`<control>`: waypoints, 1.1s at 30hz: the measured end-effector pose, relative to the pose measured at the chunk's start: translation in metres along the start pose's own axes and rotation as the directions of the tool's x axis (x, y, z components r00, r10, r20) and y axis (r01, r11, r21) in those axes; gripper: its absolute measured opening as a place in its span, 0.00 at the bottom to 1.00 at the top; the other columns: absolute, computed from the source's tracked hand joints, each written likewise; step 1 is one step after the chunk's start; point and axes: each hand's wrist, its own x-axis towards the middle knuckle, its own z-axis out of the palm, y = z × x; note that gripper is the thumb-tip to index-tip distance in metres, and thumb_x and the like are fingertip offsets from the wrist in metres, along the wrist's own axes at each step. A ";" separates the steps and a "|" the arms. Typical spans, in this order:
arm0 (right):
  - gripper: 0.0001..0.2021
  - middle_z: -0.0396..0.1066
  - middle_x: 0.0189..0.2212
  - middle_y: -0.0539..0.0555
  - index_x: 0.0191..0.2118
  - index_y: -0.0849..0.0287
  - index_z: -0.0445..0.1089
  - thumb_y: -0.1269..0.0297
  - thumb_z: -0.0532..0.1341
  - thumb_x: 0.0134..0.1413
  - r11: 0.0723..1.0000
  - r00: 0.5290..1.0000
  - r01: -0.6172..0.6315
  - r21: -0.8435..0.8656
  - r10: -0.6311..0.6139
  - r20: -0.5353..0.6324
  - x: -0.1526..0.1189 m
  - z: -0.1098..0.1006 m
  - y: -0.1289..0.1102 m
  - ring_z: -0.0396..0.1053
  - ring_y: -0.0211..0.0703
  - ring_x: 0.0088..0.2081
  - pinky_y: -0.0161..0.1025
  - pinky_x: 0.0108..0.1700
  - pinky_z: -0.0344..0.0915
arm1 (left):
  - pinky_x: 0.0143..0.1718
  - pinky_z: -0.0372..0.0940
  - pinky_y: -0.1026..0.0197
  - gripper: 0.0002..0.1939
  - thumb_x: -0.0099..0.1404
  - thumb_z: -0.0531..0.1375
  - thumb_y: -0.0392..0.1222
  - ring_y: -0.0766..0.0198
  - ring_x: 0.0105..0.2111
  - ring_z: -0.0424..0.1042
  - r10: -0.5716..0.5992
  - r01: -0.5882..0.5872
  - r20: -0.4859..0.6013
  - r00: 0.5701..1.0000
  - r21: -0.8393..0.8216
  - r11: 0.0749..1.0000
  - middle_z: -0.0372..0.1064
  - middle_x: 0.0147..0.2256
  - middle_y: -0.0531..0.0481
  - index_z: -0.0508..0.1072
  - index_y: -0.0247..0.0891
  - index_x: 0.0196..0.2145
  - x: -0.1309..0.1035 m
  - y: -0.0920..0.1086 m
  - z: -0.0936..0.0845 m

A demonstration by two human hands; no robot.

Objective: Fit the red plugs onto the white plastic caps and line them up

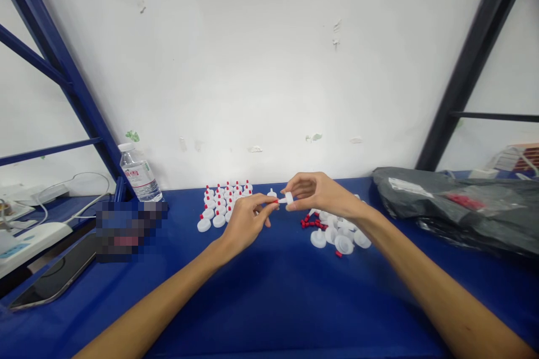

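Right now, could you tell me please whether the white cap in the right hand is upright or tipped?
Tipped: the white cap is sideways, its spout pointing toward the left hand.

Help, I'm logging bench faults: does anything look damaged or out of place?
The wall carries rough patches, as if something was peeled off. One red tip lies apart from the other red tips, beside the loose white caps. No spill shows.

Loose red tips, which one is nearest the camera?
The red tip in front of the loose white caps; the other visible ones cluster farther back and left.
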 end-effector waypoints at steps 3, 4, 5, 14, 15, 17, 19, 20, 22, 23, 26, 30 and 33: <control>0.20 0.78 0.39 0.55 0.39 0.58 0.74 0.60 0.75 0.38 0.999 0.999 -0.031 0.041 0.031 -0.013 0.000 0.002 -0.002 0.76 0.48 0.43 0.45 0.48 0.71 | 0.29 0.66 0.63 0.14 0.70 0.58 0.48 0.68 0.21 0.71 0.088 -0.086 -0.040 0.995 0.045 0.995 0.75 0.31 0.48 0.80 0.37 0.41 -0.001 -0.002 0.000; 0.20 0.78 0.37 0.55 0.39 0.58 0.74 0.59 0.76 0.37 0.997 0.999 -0.044 0.060 0.045 -0.014 0.000 0.003 -0.003 0.76 0.48 0.42 0.45 0.47 0.71 | 0.29 0.67 0.63 0.14 0.70 0.58 0.48 0.68 0.21 0.70 0.108 -0.105 -0.047 0.993 0.064 0.992 0.75 0.31 0.48 0.80 0.37 0.41 -0.001 -0.003 0.000; 0.21 0.78 0.36 0.55 0.38 0.59 0.74 0.59 0.76 0.36 0.995 0.998 -0.055 0.078 0.056 -0.013 0.000 0.003 -0.003 0.76 0.48 0.42 0.44 0.46 0.71 | 0.30 0.67 0.63 0.13 0.71 0.58 0.47 0.68 0.21 0.70 0.127 -0.122 -0.052 0.991 0.081 0.989 0.75 0.30 0.49 0.80 0.37 0.42 -0.001 -0.003 -0.001; 0.18 0.79 0.36 0.55 0.41 0.58 0.72 0.56 0.72 0.47 0.988 0.998 -0.067 0.136 0.066 0.012 0.000 0.005 -0.003 0.75 0.45 0.39 0.40 0.41 0.68 | 0.27 0.66 0.65 0.13 0.71 0.57 0.45 0.70 0.21 0.69 0.208 -0.200 -0.106 0.972 0.082 0.976 0.76 0.32 0.48 0.80 0.39 0.43 0.000 0.002 -0.006; 0.18 0.79 0.36 0.55 0.42 0.57 0.72 0.54 0.71 0.49 0.990 0.998 -0.065 0.124 0.064 0.009 -0.001 0.005 -0.003 0.75 0.45 0.39 0.40 0.41 0.67 | 0.26 0.65 0.65 0.13 0.71 0.58 0.45 0.70 0.21 0.69 0.189 -0.185 -0.116 0.975 0.048 0.982 0.76 0.34 0.48 0.80 0.39 0.43 -0.001 0.004 -0.006; 0.18 0.79 0.36 0.55 0.44 0.57 0.71 0.53 0.69 0.52 0.992 0.998 -0.055 0.116 0.053 0.015 -0.002 0.006 -0.004 0.75 0.45 0.40 0.40 0.43 0.67 | 0.25 0.65 0.65 0.14 0.70 0.58 0.47 0.70 0.20 0.69 0.136 -0.139 -0.123 0.983 -0.019 0.990 0.76 0.35 0.47 0.80 0.39 0.43 -0.001 0.007 -0.006; 0.17 0.79 0.36 0.55 0.45 0.57 0.70 0.52 0.68 0.54 0.990 0.999 -0.034 0.134 0.031 0.030 -0.002 0.008 -0.005 0.75 0.46 0.43 0.42 0.47 0.67 | 0.25 0.65 0.65 0.15 0.70 0.58 0.50 0.70 0.20 0.70 0.084 -0.091 -0.113 0.990 -0.065 0.994 0.76 0.35 0.47 0.80 0.39 0.43 -0.001 0.009 -0.006; 0.17 0.79 0.36 0.55 0.45 0.57 0.70 0.51 0.67 0.55 0.989 0.999 -0.023 0.147 0.018 0.035 -0.002 0.009 -0.004 0.75 0.46 0.44 0.43 0.49 0.67 | 0.24 0.65 0.65 0.16 0.69 0.59 0.50 0.69 0.21 0.70 0.061 -0.069 -0.104 0.993 -0.081 0.994 0.76 0.35 0.47 0.80 0.38 0.43 -0.001 0.010 -0.006; 0.17 0.79 0.37 0.55 0.45 0.56 0.70 0.51 0.66 0.56 0.986 0.999 -0.012 0.169 0.005 0.040 0.000 0.011 -0.002 0.75 0.46 0.45 0.44 0.51 0.68 | 0.23 0.64 0.65 0.17 0.69 0.58 0.51 0.67 0.21 0.72 0.017 -0.025 -0.079 0.997 -0.103 0.994 0.76 0.33 0.48 0.78 0.37 0.44 0.000 0.011 -0.007; 0.17 0.79 0.38 0.55 0.46 0.56 0.70 0.51 0.66 0.57 0.985 0.999 -0.012 0.174 0.005 0.042 0.000 0.012 -0.001 0.76 0.46 0.45 0.45 0.51 0.68 | 0.23 0.64 0.65 0.17 0.69 0.58 0.52 0.66 0.22 0.72 -0.002 -0.004 -0.063 0.998 -0.103 0.995 0.76 0.31 0.48 0.78 0.37 0.45 0.000 0.011 -0.008; 0.16 0.79 0.39 0.55 0.47 0.56 0.70 0.52 0.65 0.58 0.992 1.000 -0.005 0.122 0.003 0.013 0.004 0.013 0.004 0.76 0.46 0.44 0.45 0.50 0.69 | 0.24 0.65 0.64 0.17 0.69 0.57 0.52 0.64 0.22 0.73 -0.032 0.031 -0.031 0.999 -0.052 0.998 0.74 0.26 0.50 0.77 0.37 0.44 0.003 0.014 -0.011; 0.13 0.78 0.42 0.57 0.45 0.56 0.70 0.54 0.63 0.60 1.000 0.993 -0.007 -0.010 0.006 -0.118 0.007 0.011 0.008 0.77 0.46 0.42 0.43 0.46 0.70 | 0.25 0.64 0.64 0.14 0.68 0.57 0.49 0.65 0.22 0.73 -0.018 0.013 0.040 0.999 0.113 0.994 0.77 0.29 0.50 0.77 0.38 0.40 0.008 0.018 -0.020; 0.10 0.78 0.41 0.56 0.44 0.55 0.70 0.56 0.61 0.61 0.995 0.973 -0.045 -0.089 0.024 -0.229 0.007 0.006 0.009 0.78 0.45 0.38 0.42 0.43 0.71 | 0.30 0.64 0.63 0.11 0.66 0.57 0.44 0.63 0.26 0.73 0.024 -0.067 0.146 0.989 0.304 0.950 0.78 0.32 0.49 0.79 0.39 0.37 0.010 0.016 -0.027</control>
